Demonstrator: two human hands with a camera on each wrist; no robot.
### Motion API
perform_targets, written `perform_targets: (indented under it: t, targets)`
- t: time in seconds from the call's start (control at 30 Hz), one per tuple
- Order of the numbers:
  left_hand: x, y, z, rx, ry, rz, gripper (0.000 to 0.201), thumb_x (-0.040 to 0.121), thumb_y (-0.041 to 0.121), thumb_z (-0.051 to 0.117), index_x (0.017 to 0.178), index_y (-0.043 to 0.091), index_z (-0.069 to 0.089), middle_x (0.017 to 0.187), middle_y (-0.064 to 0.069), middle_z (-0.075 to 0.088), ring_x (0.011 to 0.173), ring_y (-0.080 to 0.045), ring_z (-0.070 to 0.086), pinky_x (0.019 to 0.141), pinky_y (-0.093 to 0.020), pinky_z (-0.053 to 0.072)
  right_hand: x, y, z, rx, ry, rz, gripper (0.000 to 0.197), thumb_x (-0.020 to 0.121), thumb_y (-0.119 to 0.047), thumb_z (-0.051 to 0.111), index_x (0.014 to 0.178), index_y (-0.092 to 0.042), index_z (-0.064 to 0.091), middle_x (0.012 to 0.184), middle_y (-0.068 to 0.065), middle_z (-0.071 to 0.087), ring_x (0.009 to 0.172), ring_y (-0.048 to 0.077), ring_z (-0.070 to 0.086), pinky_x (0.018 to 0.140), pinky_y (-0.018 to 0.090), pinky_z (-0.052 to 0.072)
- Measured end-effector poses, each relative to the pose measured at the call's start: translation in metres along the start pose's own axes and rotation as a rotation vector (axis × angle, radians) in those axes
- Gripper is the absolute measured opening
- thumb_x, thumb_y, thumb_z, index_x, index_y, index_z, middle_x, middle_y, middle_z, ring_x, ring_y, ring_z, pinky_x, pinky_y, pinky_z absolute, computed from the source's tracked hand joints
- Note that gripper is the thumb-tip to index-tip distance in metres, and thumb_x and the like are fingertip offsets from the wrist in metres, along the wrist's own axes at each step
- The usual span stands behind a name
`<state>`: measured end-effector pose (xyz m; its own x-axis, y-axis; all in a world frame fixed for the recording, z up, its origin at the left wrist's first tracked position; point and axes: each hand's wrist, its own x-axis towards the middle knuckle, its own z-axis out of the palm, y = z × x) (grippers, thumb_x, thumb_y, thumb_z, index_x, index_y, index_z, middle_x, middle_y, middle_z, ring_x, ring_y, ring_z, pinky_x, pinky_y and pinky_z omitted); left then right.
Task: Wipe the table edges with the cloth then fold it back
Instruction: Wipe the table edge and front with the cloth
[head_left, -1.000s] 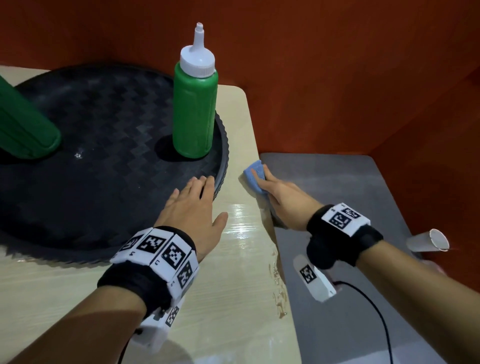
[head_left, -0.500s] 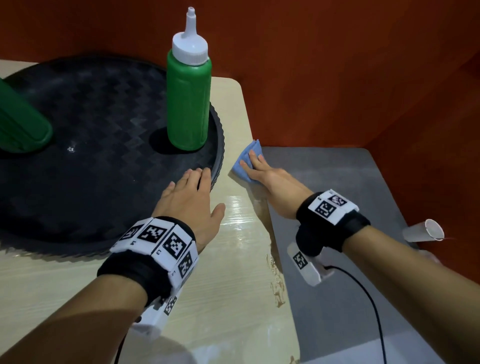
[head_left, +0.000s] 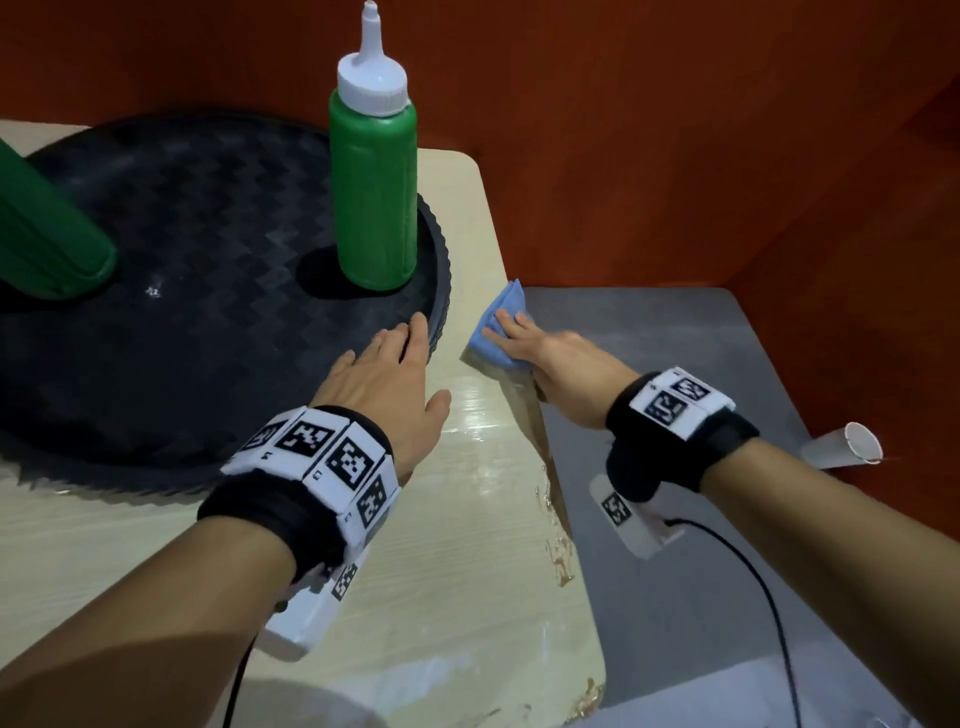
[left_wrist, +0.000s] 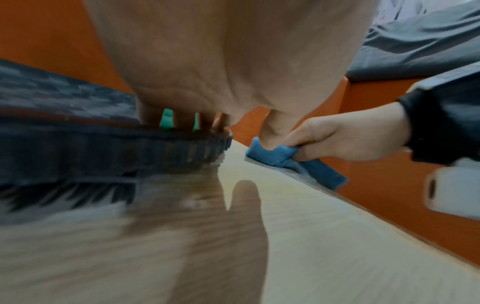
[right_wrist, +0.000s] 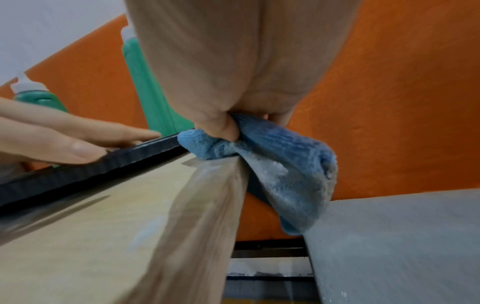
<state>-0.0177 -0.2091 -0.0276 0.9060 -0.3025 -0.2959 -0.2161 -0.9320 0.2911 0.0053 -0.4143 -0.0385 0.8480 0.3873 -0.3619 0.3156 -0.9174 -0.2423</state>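
My right hand (head_left: 524, 338) grips the blue cloth (head_left: 493, 325) and holds it against the right edge of the light wooden table (head_left: 467, 571), beside the tray. In the right wrist view the thumb digs into the cloth (right_wrist: 285, 164), which wraps over the table's edge (right_wrist: 202, 205) and hangs down its side. The left wrist view shows the fingers of the right hand (left_wrist: 350, 139) curled round the cloth (left_wrist: 275, 156). My left hand (head_left: 384, 374) lies flat on the tabletop, its straight fingertips (right_wrist: 78, 133) resting on the black tray's rim (head_left: 439, 291).
On the round black tray (head_left: 182, 312) stands a green squeeze bottle (head_left: 374, 192) with a white cap. A second green bottle (head_left: 41, 244) shows at the left. A lower grey surface (head_left: 675, 364) lies right of the table, with a white paper tube (head_left: 841, 447). Orange walls close the back and right.
My right hand has slid the cloth a little farther away from me along the table's right edge. The left hand stays flat by the tray rim.
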Motion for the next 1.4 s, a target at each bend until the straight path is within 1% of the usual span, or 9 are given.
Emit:
perform_targets:
  t: [0.1, 0.2, 0.3, 0.43, 0.63, 0.77, 1.0, 1.2, 1.4]
  targets:
    - [-0.009, 0.006, 0.002, 0.068, 0.078, 0.156, 0.075, 0.096, 0.037, 0.038, 0.151, 0.014, -0.007, 0.161, -0.001, -0.002, 0.148, -0.018, 0.003, 0.12, -0.038, 0.01, -0.005, -0.008, 0.007, 0.043, 0.032, 0.023, 0.068, 0.092, 0.006, 0.037, 0.15, -0.023, 0.014, 0.16, 0.001, -0.001, 0.148, 0.019, 0.003, 0.115, 0.046, 0.027]
    - [-0.022, 0.006, 0.009, 0.15, 0.034, 0.246, 0.067, 0.098, 0.032, 0.036, 0.152, 0.014, 0.002, 0.161, 0.0, -0.004, 0.148, -0.015, -0.005, 0.121, -0.036, 0.005, -0.029, -0.009, 0.021, 0.008, -0.006, 0.007, 0.077, 0.087, 0.015, 0.034, 0.15, -0.024, 0.013, 0.16, -0.002, -0.002, 0.147, 0.015, 0.002, 0.114, 0.044, 0.029]
    - [-0.029, 0.003, 0.015, 0.274, -0.01, 0.252, 0.063, 0.098, 0.034, 0.036, 0.151, 0.015, 0.009, 0.161, 0.001, -0.004, 0.148, -0.018, -0.012, 0.121, -0.042, 0.006, -0.026, -0.004, 0.015, 0.017, 0.02, -0.014, 0.082, 0.084, 0.019, 0.031, 0.15, -0.027, 0.014, 0.16, -0.004, 0.001, 0.147, 0.013, 0.004, 0.116, 0.039, 0.026]
    - [-0.027, 0.002, 0.018, 0.335, -0.038, 0.209, 0.065, 0.097, 0.04, 0.035, 0.151, 0.012, 0.012, 0.161, 0.0, -0.002, 0.146, -0.028, -0.016, 0.12, -0.044, 0.007, -0.028, -0.013, 0.019, 0.052, 0.047, 0.021, 0.069, 0.091, 0.012, 0.03, 0.149, -0.024, 0.018, 0.16, -0.002, 0.003, 0.147, 0.016, 0.005, 0.117, 0.039, 0.023]
    - [-0.031, 0.008, 0.02, 0.433, -0.008, 0.186, 0.066, 0.097, 0.043, 0.032, 0.15, 0.009, 0.014, 0.16, -0.005, 0.01, 0.146, -0.035, -0.009, 0.12, -0.047, 0.005, -0.044, -0.013, 0.023, 0.082, 0.022, 0.025, 0.072, 0.089, 0.012, 0.033, 0.149, -0.026, 0.019, 0.159, -0.005, 0.006, 0.147, 0.012, 0.007, 0.119, 0.034, 0.018]
    - [-0.035, 0.016, 0.025, 0.477, 0.071, 0.215, 0.064, 0.097, 0.038, 0.028, 0.151, 0.008, 0.013, 0.16, -0.006, 0.011, 0.148, -0.029, -0.007, 0.12, -0.048, 0.001, -0.046, -0.017, 0.03, 0.107, 0.059, 0.047, 0.066, 0.092, 0.008, 0.034, 0.148, -0.025, 0.022, 0.159, -0.004, 0.008, 0.147, 0.014, 0.008, 0.118, 0.031, 0.017]
    - [-0.04, 0.018, 0.038, 0.453, 0.038, 0.265, 0.062, 0.098, 0.034, 0.028, 0.15, 0.005, 0.012, 0.159, -0.008, 0.013, 0.148, -0.022, 0.005, 0.121, -0.04, 0.003, -0.049, -0.02, 0.027, 0.109, 0.074, 0.045, 0.061, 0.093, 0.004, 0.031, 0.148, -0.022, 0.025, 0.159, 0.0, 0.013, 0.147, 0.019, 0.013, 0.117, 0.031, 0.018]
    - [-0.037, 0.024, 0.042, 0.365, 0.02, 0.218, 0.06, 0.097, 0.031, 0.034, 0.148, 0.003, 0.018, 0.157, -0.011, 0.017, 0.145, -0.024, 0.017, 0.119, -0.038, 0.016, -0.063, -0.022, 0.043, 0.137, 0.083, 0.086, 0.058, 0.095, 0.0, 0.031, 0.147, -0.026, 0.027, 0.159, -0.004, 0.014, 0.147, 0.019, 0.014, 0.118, 0.04, 0.021]
    - [-0.042, 0.028, 0.042, 0.281, 0.065, 0.197, 0.052, 0.094, 0.026, 0.041, 0.139, 0.0, 0.032, 0.148, -0.014, 0.03, 0.135, -0.027, 0.032, 0.11, -0.037, 0.029, -0.057, -0.029, 0.039, 0.116, 0.11, 0.107, 0.059, 0.093, 0.0, 0.035, 0.146, -0.023, 0.029, 0.159, 0.001, 0.018, 0.143, 0.029, 0.025, 0.115, 0.044, 0.024]
